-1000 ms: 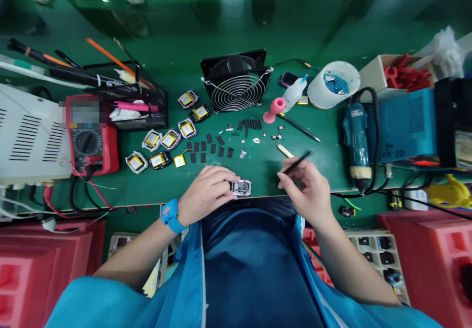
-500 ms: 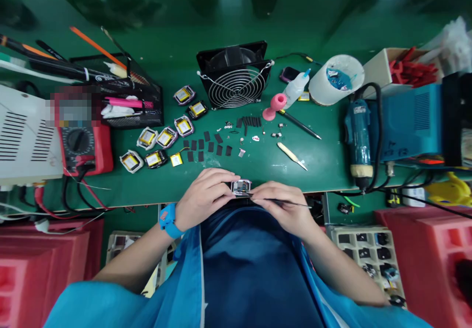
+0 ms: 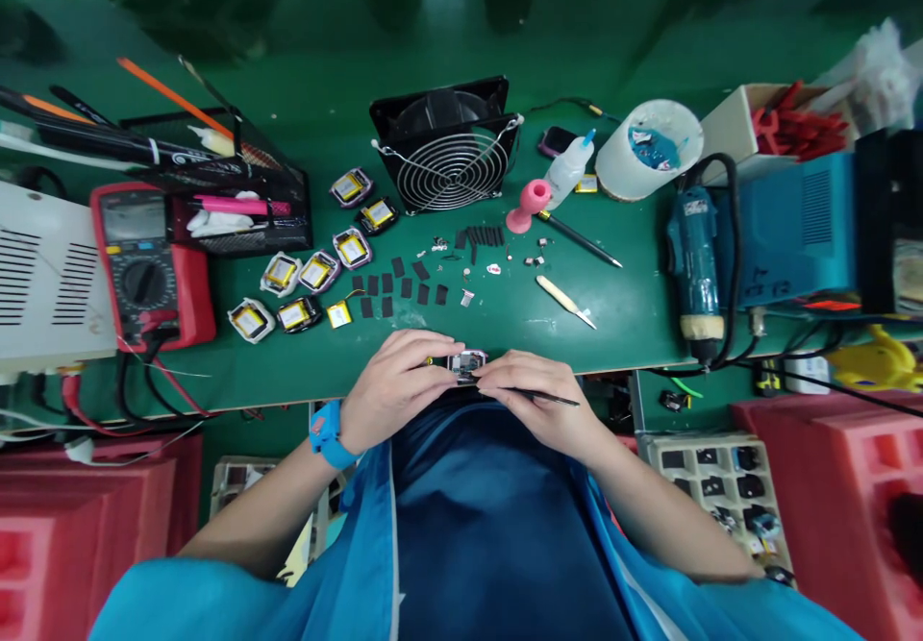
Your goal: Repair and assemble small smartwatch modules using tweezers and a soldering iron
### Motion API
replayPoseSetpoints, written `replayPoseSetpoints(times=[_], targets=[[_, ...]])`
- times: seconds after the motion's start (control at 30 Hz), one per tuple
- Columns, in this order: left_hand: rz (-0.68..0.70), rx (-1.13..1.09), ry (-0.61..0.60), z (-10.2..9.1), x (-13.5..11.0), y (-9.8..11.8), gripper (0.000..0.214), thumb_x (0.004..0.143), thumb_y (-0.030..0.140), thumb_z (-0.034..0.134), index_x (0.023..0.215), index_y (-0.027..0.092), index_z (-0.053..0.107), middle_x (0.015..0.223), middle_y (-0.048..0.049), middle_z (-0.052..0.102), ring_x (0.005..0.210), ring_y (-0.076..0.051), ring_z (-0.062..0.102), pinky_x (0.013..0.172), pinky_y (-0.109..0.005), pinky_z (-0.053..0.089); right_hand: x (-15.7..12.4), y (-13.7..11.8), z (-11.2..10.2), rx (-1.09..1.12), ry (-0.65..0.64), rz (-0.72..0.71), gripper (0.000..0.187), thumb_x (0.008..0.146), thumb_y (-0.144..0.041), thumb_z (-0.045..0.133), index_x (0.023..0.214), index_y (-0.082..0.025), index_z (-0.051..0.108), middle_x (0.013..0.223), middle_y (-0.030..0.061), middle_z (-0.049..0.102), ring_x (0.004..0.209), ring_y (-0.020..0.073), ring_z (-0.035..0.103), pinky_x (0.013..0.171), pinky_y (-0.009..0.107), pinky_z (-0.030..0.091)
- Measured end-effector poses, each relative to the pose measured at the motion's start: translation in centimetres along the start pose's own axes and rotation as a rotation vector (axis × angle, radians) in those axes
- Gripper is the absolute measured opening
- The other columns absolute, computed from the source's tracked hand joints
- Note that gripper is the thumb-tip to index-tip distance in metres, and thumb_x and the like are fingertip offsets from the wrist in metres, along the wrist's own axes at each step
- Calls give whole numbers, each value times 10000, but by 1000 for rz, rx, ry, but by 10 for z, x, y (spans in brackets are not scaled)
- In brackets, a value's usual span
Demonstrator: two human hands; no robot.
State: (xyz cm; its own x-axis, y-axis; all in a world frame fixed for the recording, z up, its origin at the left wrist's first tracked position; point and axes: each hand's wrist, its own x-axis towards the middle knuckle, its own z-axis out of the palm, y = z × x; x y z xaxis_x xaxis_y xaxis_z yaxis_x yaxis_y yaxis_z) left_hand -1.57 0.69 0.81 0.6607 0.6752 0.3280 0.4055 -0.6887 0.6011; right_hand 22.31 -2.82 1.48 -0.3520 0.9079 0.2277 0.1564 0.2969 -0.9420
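Observation:
A small opened watch case (image 3: 466, 364) with a circuit board showing rests at the near edge of the green bench (image 3: 635, 305). My left hand (image 3: 398, 382) is closed on its left side, fingers curled over the top. Just to the right, my right hand (image 3: 537, 401) pinches thin black tweezers (image 3: 548, 396), whose tip meets the case while the shaft sticks out to the right. A blue band (image 3: 327, 430) sits on my left wrist.
Beyond my hands lie several yellow battery cells in cases (image 3: 310, 276), black foam pads (image 3: 404, 287) and tiny parts. A black fan (image 3: 447, 146), red multimeter (image 3: 148, 266), mesh tool basket (image 3: 237, 204), blue electric screwdriver (image 3: 693, 257) and cream spudger (image 3: 563, 301) stand around.
My right hand came in from the right with the tweezers and now works at the watch case. The left hand kept its hold; the view shifted slightly.

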Motion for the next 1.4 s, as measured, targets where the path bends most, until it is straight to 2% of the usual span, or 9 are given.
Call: replayPoseSetpoints(times=[0.23, 0.37, 0.6, 0.87, 1.1, 1.4], targets=[[60, 67, 0, -1, 1, 3, 164, 961, 150, 674, 1111, 208, 703, 1205, -89, 753, 1127, -221, 687, 911, -392, 578, 0, -1, -1, -10, 11, -24, 137, 984, -148, 646, 1037, -208, 757, 972, 71, 795, 922, 185, 754, 856, 344, 641], [66, 80, -16, -2, 2, 2, 125, 969, 162, 663, 1072, 219, 706, 1204, -78, 752, 1110, -217, 689, 908, -390, 575, -2, 0, -1, 15, 60, -10, 117, 959, -128, 679, 1020, -194, 754, 954, 74, 783, 902, 171, 746, 830, 319, 644], [39, 60, -8, -1, 0, 2, 160, 974, 162, 657, 1110, 238, 691, 1207, -68, 746, 1126, -221, 677, 906, -401, 574, -5, 3, 2, -11, 77, -33, 134, 963, -126, 668, 1022, -203, 761, 949, 68, 793, 899, 182, 759, 817, 332, 651], [30, 55, 0, 1, -3, 2, 242, 974, 185, 666, 1190, 285, 705, 1237, -50, 735, 1167, -215, 667, 943, -397, 562, -9, 7, 7, -89, 93, -117, 207, 984, -120, 621, 1111, -219, 751, 997, 82, 799, 874, 197, 763, 770, 350, 645], [24, 66, 11, 2, -2, 4, 238, 966, 187, 683, 1193, 253, 702, 1206, -69, 745, 1143, -214, 680, 932, -394, 571, -14, 14, 10, -130, 80, -186, 237, 980, -88, 611, 1162, -193, 721, 1038, 114, 794, 885, 205, 761, 769, 363, 631], [37, 81, 13, 2, -3, 5, 233, 969, 171, 672, 1185, 256, 694, 1234, -68, 739, 1166, -221, 681, 955, -414, 577, -14, 12, 10, -122, 108, -172, 242, 983, -101, 603, 1154, -215, 732, 1021, 100, 798, 857, 204, 767, 750, 358, 636]])
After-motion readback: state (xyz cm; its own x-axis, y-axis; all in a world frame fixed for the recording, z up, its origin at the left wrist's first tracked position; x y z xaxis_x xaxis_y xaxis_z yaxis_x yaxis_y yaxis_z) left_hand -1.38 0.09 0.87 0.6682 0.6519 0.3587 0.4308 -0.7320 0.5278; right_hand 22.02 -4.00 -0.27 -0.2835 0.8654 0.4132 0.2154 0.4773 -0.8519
